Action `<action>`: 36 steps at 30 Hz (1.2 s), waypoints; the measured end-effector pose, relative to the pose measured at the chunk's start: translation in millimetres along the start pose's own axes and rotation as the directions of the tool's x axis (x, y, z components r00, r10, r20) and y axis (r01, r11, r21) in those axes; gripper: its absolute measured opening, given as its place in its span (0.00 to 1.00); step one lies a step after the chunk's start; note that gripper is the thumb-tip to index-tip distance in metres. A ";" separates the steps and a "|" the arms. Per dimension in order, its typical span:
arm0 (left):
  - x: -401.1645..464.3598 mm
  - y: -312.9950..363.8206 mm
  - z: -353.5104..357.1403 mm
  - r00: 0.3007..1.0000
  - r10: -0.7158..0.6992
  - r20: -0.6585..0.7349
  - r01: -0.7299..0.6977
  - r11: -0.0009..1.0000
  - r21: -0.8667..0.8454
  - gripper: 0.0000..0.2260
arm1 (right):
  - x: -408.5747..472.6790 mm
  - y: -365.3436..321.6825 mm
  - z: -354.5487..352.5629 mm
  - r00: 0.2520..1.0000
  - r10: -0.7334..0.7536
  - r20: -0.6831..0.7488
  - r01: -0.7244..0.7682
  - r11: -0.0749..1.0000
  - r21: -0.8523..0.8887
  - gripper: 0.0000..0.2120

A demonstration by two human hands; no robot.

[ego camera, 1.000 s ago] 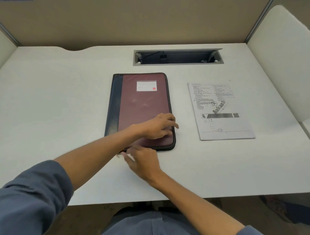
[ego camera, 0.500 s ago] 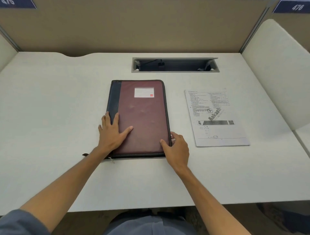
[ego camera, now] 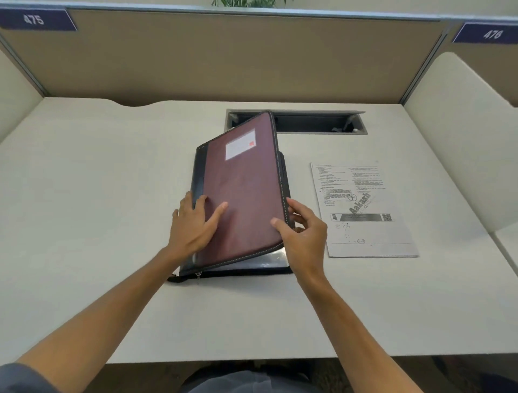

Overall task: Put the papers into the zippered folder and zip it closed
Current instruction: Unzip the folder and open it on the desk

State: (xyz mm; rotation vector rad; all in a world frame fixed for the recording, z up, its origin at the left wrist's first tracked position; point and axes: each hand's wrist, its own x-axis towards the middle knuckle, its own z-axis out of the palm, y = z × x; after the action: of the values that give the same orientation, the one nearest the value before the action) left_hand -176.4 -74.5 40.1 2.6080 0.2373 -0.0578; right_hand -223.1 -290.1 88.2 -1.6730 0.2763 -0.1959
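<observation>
At the near edge of the white desk [ego camera: 84, 252], two bare forearms reached in from below, a grey-blue sleeve [ego camera: 19, 377] showing at the left corner. The left hand [ego camera: 193, 224] lay flat with fingers spread and straight on the near left part of the zippered folder [ego camera: 241, 196], pressing down by the dark spine strip. The right hand [ego camera: 304, 232] pinched the folder's right edge, thumb on top of the maroon cover and fingers curled beneath it, holding that cover tilted up from the right side so that the folder stood partly open. A shiny clear sleeve showed inside along the near edge, and a zip pull [ego camera: 198, 276] hung at the near left corner, beside a short dark strap end lying on the desk. On the cover's far part sat a white label [ego camera: 240, 144] with a small red square; no writing on it could be read. Just to the right of the folder, apart from it, the papers [ego camera: 364, 207] lay flat on the desk, printed in two columns of small text too fine to read, with a slanted watermark reading "Aakash" and a grey band ending in a QR code. Farther back, a grey cable slot [ego camera: 316, 123] was set into the desk, partly hidden by the raised cover. Beyond it rose a tan partition [ego camera: 224, 56], bearing blue tags marked "475" [ego camera: 35, 19] at left and "476" [ego camera: 492, 34] at right, with green leaves [ego camera: 249, 2] above.
</observation>
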 end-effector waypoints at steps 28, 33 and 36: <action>41.9 -3.6 -207.2 0.989 -0.029 0.143 0.098 0.854 -0.511 0.10 | -7.2 92.4 96.3 0.818 -0.034 0.574 0.533 0.420 -0.735 0.32; 46.2 -54.5 -222.6 0.981 -0.104 0.166 0.179 0.817 -0.548 0.11 | -0.3 97.9 87.3 0.822 -0.056 0.566 0.535 0.413 -0.737 0.33; 50.7 -83.8 -224.5 0.977 -0.161 0.141 0.212 0.818 -0.535 0.11 | 1.9 101.0 81.1 0.821 -0.073 0.566 0.544 0.399 -0.738 0.33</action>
State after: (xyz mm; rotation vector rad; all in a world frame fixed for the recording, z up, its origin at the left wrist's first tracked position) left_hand -142.5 117.2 188.8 1.9945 0.4122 -0.1522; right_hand -204.7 -224.3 -21.9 -2.7841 -0.4280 0.1040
